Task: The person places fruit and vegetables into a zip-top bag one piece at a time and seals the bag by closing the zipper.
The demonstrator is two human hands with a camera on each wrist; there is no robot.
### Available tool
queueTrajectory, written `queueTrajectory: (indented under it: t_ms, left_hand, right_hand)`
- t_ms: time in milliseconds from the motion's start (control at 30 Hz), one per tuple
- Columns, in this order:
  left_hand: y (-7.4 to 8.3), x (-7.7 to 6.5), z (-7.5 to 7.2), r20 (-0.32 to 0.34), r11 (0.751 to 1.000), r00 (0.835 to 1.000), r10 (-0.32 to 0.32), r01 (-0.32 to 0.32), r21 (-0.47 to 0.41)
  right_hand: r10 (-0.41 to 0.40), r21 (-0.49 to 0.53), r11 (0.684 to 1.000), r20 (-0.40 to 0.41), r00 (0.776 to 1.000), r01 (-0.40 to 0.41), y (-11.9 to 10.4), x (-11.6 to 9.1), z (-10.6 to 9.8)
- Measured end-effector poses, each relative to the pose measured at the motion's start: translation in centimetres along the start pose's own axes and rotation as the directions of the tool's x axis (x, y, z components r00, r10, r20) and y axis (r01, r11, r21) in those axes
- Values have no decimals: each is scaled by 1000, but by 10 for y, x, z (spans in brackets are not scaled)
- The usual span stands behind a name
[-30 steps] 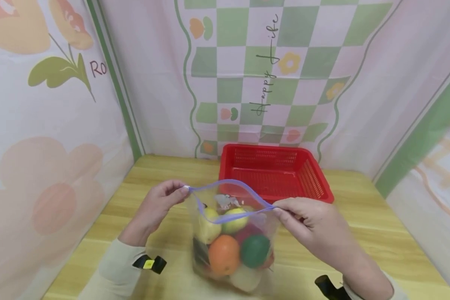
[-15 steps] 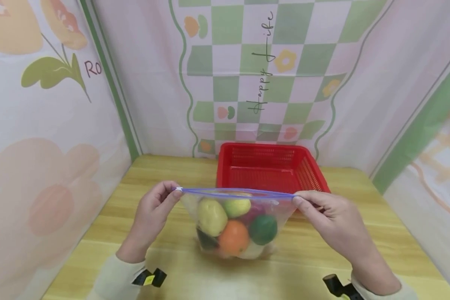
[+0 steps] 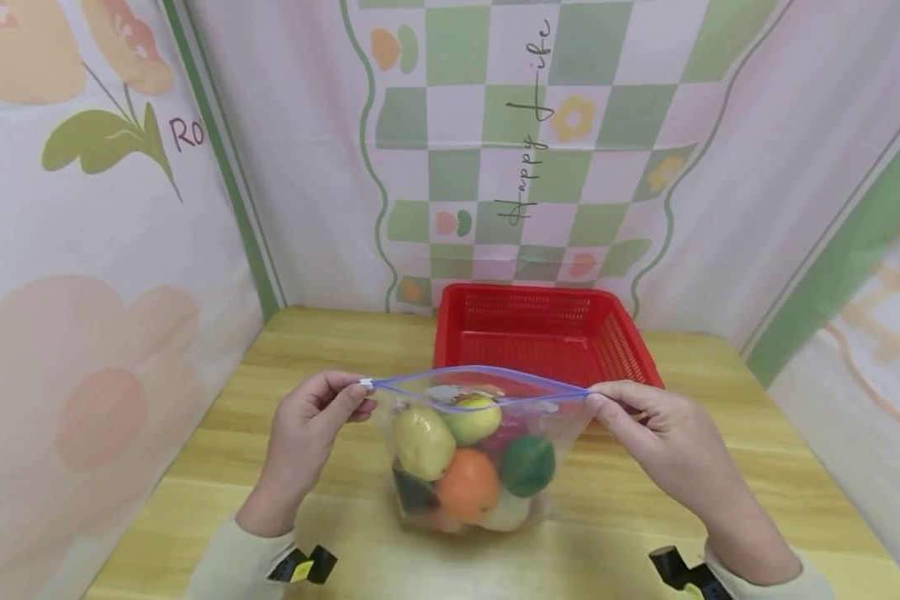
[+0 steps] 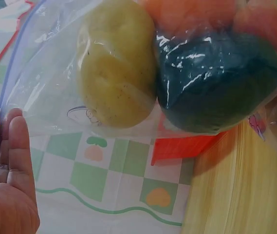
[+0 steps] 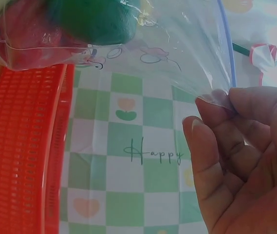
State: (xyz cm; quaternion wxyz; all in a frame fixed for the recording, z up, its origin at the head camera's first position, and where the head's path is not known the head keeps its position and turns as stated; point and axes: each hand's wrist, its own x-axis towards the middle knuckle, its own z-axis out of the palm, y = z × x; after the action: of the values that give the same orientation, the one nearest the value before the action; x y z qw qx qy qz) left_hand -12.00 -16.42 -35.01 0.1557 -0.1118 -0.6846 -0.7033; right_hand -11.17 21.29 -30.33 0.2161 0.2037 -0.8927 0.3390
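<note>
A clear zip bag (image 3: 562, 429) with a purple-blue zip edge hangs between my two hands, its mouth parted in the middle. My left hand (image 3: 307, 433) pinches the left corner at the white slider (image 3: 366, 383). The right corner is pinched between thumb and finger of my right hand (image 3: 663, 442). Inside lie several fruits or vegetables: an orange (image 3: 468, 485), a dark green round one (image 3: 527, 465), a yellow potato-like one (image 3: 423, 442), a yellow-green one (image 3: 474, 419) and a dark one (image 4: 216, 83) at the left. A reddish-purple one (image 5: 28, 36) is partly hidden.
Behind the bag, a red plastic basket (image 3: 641, 350) stands on the wooden table (image 3: 330, 333), its front partly covered by the bag. Patterned cloth (image 3: 322, 167) hangs at the back and both sides.
Both hands first spread apart, pulling the bag's mouth nearly flat and raising it. Since then the left hand has come slightly inward, the bag has sunk a little and its mouth has parted again.
</note>
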Motion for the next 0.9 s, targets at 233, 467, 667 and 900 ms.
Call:
queueTrajectory:
  t_ms: [233, 467, 667, 900]
  left_hand:
    - [-1, -1, 5, 14, 995, 999, 48, -46, -89]
    - [-1, -3, 7, 53, 989, 994, 93, -86, -121]
    - [0, -4, 8, 47, 986, 993, 104, -97, -139]
    - [1, -5, 10, 57, 985, 991, 123, -115, -129]
  right_hand:
    - [33, -7, 999, 72, 997, -33, -2, 1, -2]
    - [21, -21, 1000, 139, 990, -19, -4, 5, -3]
    - [28, -129, 992, 173, 985, -6, -9, 12, -2]
    - [-119, -235, 961, 112, 986, 143, -33, 26, 5]
